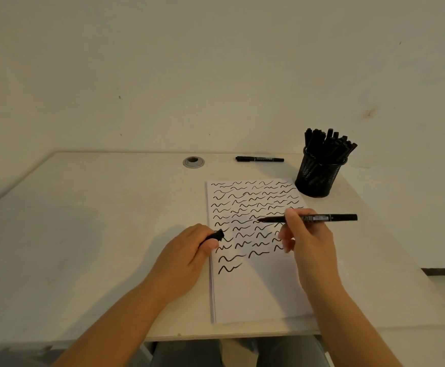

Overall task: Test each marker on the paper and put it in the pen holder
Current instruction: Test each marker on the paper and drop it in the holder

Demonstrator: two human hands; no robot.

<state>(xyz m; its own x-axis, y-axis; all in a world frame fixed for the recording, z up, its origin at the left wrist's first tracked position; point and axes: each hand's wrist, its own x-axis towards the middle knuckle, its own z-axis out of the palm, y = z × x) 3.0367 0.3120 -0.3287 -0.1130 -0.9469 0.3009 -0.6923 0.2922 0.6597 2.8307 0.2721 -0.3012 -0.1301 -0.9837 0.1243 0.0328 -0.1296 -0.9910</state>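
Left hand [187,256]: fingers curled around black marker cap [216,235], at paper's left edge.
Paper [258,287]: flat on worktop [84,234], mostly filled with black squiggles.
Right hand [308,242]: fingers pinching uncapped marker [322,218], level, tip over squiggles.
Spare marker [259,159]: capped, beyond paper.
Pen holder [318,178]: black mesh, crowded with markers, beside paper's far right corner.

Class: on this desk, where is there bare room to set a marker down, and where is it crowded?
Free: the wide desk left of the paper, below the grommet; also the paper's blank lower part. Crowded: the right side, where the full holder, a loose marker and both hands cluster.
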